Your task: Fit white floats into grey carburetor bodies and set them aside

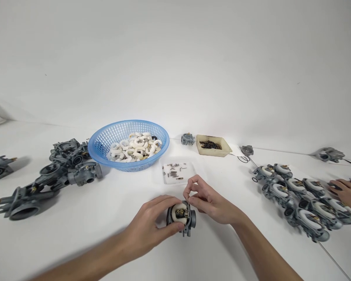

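A grey carburetor (192, 219) with a white float (175, 214) and brass jets in its open underside stands on the white table. My left hand (152, 218) grips it from the left, fingers at the back and thumb across the front of the float. At the float's hinge side, my right hand (206, 199) has thumb and forefinger pinched together over something small and thin that I cannot make out. Just beyond my hands lies a clear shallow tray (166, 179) of small metal pins and fittings.
A blue basket (128, 166) of white floats stands behind left; grey carburetors (49, 175) pile beside it. A beige tray (218, 151) holds black rings. Several carburetors with floats (308, 218) sit at right, near another person's hand (348, 193).
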{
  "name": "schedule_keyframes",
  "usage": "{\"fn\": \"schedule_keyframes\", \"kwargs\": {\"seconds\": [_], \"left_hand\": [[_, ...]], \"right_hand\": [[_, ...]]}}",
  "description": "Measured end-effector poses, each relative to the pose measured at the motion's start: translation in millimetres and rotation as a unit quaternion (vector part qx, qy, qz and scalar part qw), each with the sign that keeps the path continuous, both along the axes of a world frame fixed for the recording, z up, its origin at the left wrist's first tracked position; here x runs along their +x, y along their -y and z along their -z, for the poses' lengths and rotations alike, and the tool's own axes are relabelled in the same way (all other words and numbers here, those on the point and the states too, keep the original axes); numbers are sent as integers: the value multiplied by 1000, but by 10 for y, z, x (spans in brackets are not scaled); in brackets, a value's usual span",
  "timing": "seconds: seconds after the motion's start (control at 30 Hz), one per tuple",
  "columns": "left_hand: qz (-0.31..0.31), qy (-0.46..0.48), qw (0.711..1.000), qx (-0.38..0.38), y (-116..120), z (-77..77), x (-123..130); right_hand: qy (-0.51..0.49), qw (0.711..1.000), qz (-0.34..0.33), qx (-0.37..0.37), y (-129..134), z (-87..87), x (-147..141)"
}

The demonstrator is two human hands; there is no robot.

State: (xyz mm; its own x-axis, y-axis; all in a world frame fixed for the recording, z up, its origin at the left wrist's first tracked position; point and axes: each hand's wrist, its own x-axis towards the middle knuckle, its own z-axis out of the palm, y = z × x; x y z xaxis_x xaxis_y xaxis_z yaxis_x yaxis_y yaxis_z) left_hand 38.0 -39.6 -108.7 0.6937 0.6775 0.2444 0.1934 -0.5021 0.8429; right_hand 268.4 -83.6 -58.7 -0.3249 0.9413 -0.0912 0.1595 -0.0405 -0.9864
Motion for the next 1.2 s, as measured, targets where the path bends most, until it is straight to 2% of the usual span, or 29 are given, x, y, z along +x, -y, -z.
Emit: {"fn": "schedule_keyframes", "kwargs": {"seconds": [0.37, 0.63, 0.7, 0.97, 1.2], "left_hand": [[-9, -33, 999, 15, 4, 42, -21], [-7, -25, 1000, 14, -1, 39, -15], [-4, -30, 999, 15, 4, 28, -18], [-17, -34, 999, 33, 14, 66, -29], [-19, -23, 997, 68, 12, 81, -31]], "right_hand": [[-23, 1000, 7, -11, -48, -23, -27], [-48, 997, 56, -20, -106, 279, -107], [-52, 997, 53, -23, -112, 306, -110], [-56, 998, 26, -22, -109, 82, -7], [-60, 998, 27, -9, -115, 71, 17]]}}
